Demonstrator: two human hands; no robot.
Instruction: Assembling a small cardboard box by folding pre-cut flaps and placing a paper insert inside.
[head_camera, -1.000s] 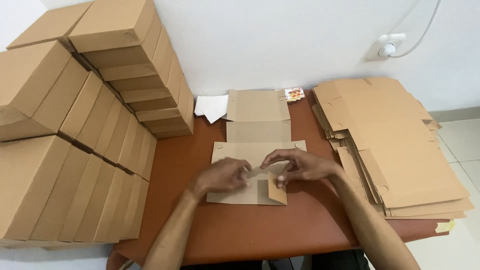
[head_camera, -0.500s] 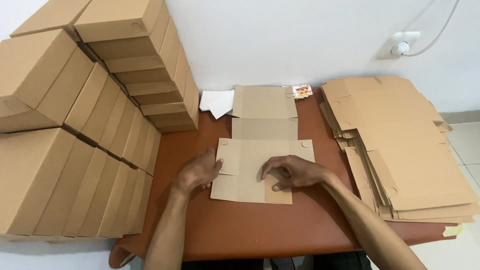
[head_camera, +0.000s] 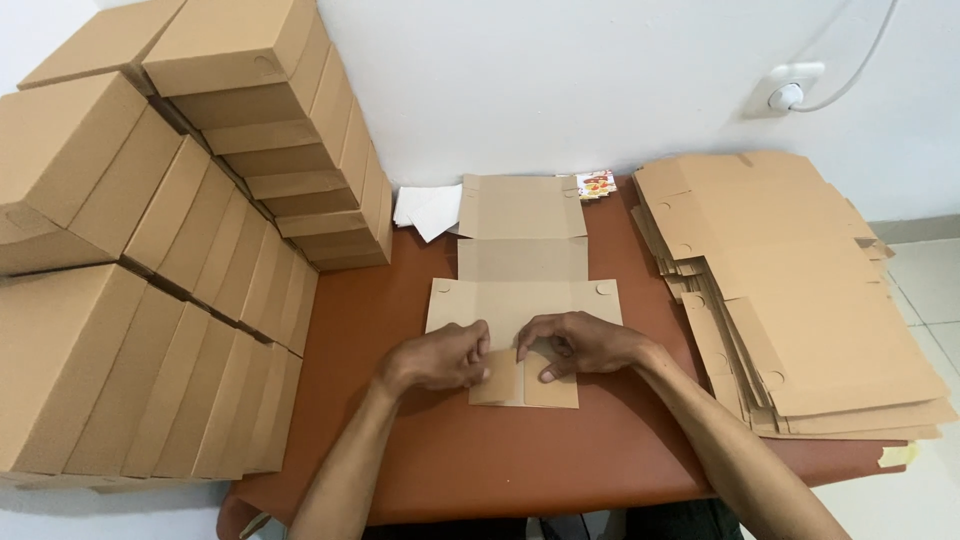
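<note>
- Head view, change since half a second earlier: both hands have drawn in from the side wings of the flat cardboard blank (head_camera: 523, 290) to its near edge, and the narrow near flaps now lie folded over toward the middle.
- Head view, left hand (head_camera: 440, 357): fingers curled, knuckles up, pressing on the left near flap (head_camera: 497, 378); nothing is gripped, the hand bears down on the board.
- Head view, right hand (head_camera: 578, 343): fingers bent and spread, tips pressing the right near flap (head_camera: 552, 385).
- Location: the blank lies flat at the centre of the brown table (head_camera: 480, 460), its far panels reaching toward the wall.
- Progress, as judged: only the near flaps are creased; no wall stands yet.
- Done: stacked finished boxes (head_camera: 150, 250) on the left.
- Left: a pile of flat blanks (head_camera: 800, 290) on the right.
</note>
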